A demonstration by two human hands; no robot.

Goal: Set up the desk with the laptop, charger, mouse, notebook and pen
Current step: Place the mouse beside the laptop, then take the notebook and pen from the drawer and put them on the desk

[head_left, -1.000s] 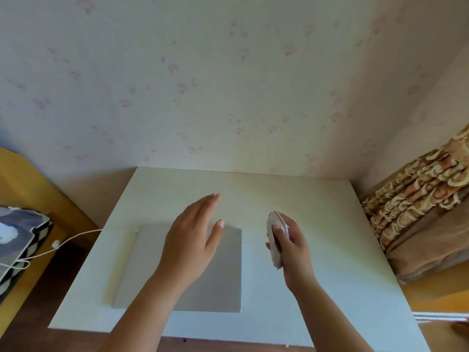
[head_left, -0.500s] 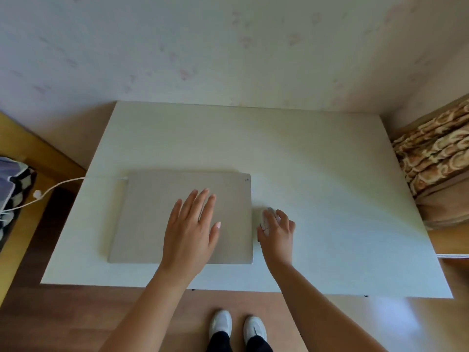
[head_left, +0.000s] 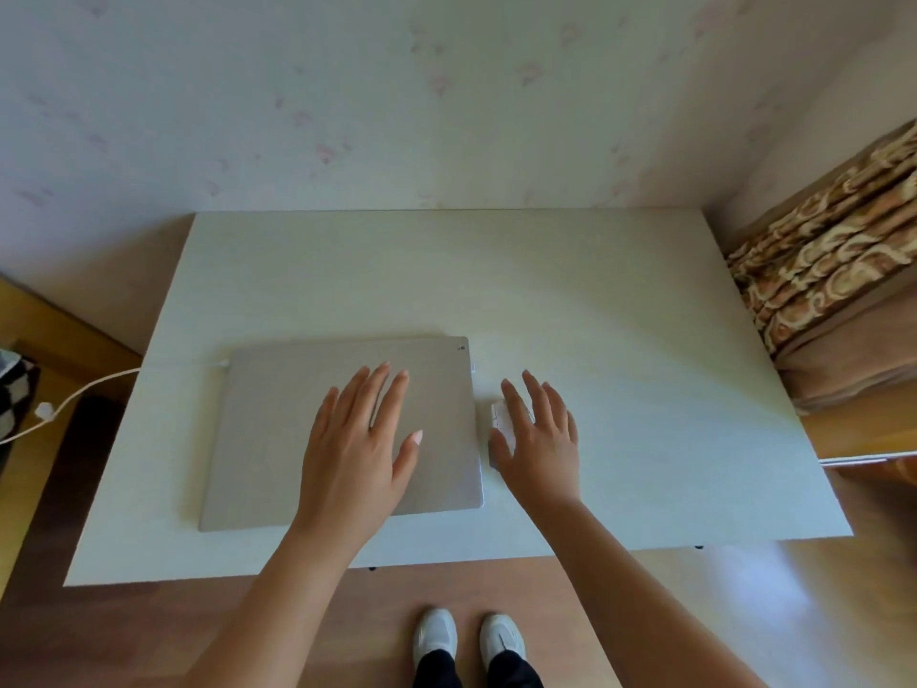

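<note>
A closed grey laptop (head_left: 278, 429) lies flat on the white desk (head_left: 620, 340), left of centre. A white charger cable (head_left: 84, 394) runs from the laptop's back left corner off the desk's left edge. My left hand (head_left: 362, 449) hovers open over the laptop lid, fingers spread. A white mouse (head_left: 502, 419) rests on the desk just right of the laptop. My right hand (head_left: 538, 439) is spread above the mouse, fingers apart, covering most of it. No notebook or pen is in view.
A patterned brown-and-cream cushion or sofa (head_left: 823, 270) stands right of the desk. A black-and-white checked bag (head_left: 12, 389) sits at the far left on a wooden surface. The wall runs along the desk's back edge. My white shoes (head_left: 469, 638) are below the front edge.
My right hand has set the mouse down beside the laptop and opened its fingers over it. The view has tilted down toward the desk and floor. The left hand stays over the lid.
</note>
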